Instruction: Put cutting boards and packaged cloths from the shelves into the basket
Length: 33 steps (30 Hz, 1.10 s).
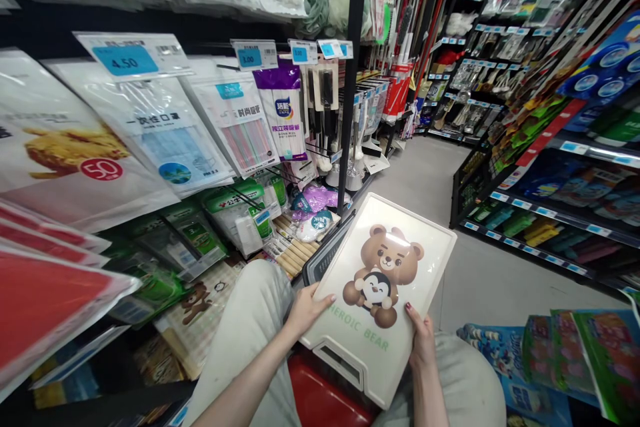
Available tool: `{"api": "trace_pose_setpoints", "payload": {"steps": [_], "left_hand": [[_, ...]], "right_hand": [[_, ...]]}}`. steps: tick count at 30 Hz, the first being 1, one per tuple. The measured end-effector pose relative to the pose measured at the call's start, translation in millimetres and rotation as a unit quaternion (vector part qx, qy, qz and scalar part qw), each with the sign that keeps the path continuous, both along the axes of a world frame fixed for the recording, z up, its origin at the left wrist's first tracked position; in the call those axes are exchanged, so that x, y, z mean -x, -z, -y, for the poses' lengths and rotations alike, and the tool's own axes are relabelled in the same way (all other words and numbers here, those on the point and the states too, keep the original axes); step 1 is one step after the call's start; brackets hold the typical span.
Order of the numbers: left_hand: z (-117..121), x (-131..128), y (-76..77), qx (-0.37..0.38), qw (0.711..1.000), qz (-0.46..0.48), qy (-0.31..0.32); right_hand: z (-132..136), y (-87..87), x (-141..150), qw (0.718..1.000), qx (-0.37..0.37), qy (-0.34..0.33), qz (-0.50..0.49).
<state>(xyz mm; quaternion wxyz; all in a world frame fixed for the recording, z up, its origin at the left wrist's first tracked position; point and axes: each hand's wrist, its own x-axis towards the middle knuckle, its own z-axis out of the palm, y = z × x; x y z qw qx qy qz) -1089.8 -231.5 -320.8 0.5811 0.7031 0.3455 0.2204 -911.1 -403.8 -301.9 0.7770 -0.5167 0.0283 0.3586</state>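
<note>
A cream cutting board [345,320] printed with a brown bear, a small penguin and the words "HEROIC BEAR" is tilted above my lap. Its handle slot faces me. My left hand [306,315] grips the left edge, thumb on the printed face. On the right edge my right hand [423,340] closes around the board with its thumb on top; the other fingers are mostly hidden underneath. A dark grey board [320,260] with a rounded corner shows partly behind the cream one, beside the shelf.
Hanging packs of face masks [175,140] and straws [245,133] fill the rack on my left. Below are rolling pins or wooden handles [290,257] and another bear-printed item [195,303]. A red seat [317,390] is under me. Bagged goods [560,353] stand close at right, along the aisle floor [430,173].
</note>
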Motion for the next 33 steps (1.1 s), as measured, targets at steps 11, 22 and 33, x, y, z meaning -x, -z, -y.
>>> {"api": "trace_pose_setpoints", "payload": {"steps": [11,22,33], "left_hand": [[0.9,0.0,-1.5,0.01,1.0,0.009,-0.004],[0.2,-0.1,-1.8,0.013,1.0,0.005,-0.007],[1.2,-0.8,-4.3,0.017,1.0,0.005,-0.007]], "right_hand": [[0.0,-0.5,0.3,1.0,0.016,-0.003,0.018],[-0.4,-0.7,0.4,1.0,0.007,0.002,0.001],[-2.9,-4.6,1.4,1.0,0.023,0.004,0.018]]}}
